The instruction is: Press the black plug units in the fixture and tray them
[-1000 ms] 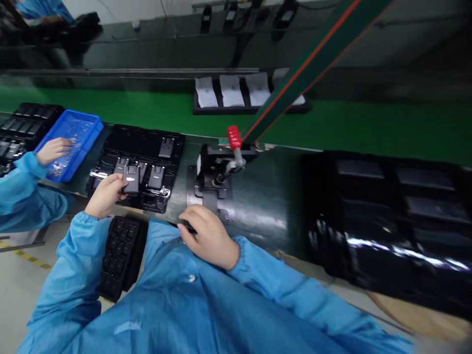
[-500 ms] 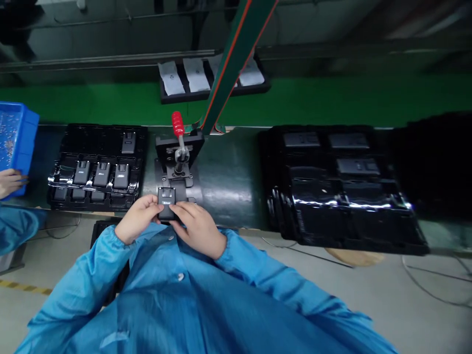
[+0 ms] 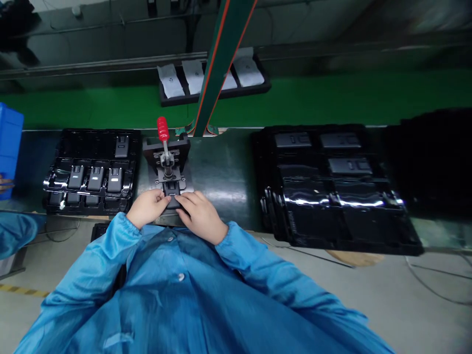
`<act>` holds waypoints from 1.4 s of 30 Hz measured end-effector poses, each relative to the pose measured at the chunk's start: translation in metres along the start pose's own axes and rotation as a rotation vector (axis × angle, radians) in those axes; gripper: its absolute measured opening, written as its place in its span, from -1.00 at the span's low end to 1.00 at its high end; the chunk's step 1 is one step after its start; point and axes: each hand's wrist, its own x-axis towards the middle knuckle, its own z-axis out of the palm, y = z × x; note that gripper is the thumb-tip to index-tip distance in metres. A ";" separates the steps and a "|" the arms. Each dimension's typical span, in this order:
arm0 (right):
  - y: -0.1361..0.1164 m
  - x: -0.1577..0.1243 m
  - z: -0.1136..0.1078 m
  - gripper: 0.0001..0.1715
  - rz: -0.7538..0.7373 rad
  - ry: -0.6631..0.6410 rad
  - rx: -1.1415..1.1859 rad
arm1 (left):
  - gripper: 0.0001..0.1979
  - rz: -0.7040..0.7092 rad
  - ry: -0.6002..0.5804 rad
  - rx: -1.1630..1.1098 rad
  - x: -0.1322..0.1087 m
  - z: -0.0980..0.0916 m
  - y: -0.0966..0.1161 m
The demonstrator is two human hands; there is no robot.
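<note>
A small black plastic device (image 3: 171,194) with light lettering lies flat at the foot of a toggle clamp fixture (image 3: 168,169). My left hand (image 3: 149,208) grips its left edge with thumb and fingers. From the other side my right hand (image 3: 201,216) holds its right edge and lower face. The device's far end reaches the clamp's base, just under the plunger. The clamp's red handle (image 3: 162,129) stands upright. Similar devices sit in a black tray (image 3: 88,143) to my left.
More black trays (image 3: 309,223) are stacked on the right, some dark parts in the top one. Beyond, a holder (image 3: 217,96) carries white pouches. A green post (image 3: 221,64) rises behind the clamp. At far left are a blue bin (image 3: 10,142) and a co-worker's hand (image 3: 5,183).
Both hands have moved the device forward, away from my body, up to the clamp's base. The co-worker's hand and blue bin have shifted towards the left edge of the view.
</note>
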 end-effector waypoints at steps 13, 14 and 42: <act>0.003 0.008 -0.003 -0.53 0.012 -0.082 -0.019 | -0.55 0.008 -0.020 0.277 0.001 -0.006 0.002; 0.002 0.008 -0.004 -0.53 0.015 -0.092 -0.030 | -0.55 0.015 -0.013 0.296 -0.001 -0.006 0.003; -0.021 0.201 -0.146 -0.71 -0.030 0.109 0.373 | -0.80 -0.091 0.498 -0.131 -0.190 0.031 -0.070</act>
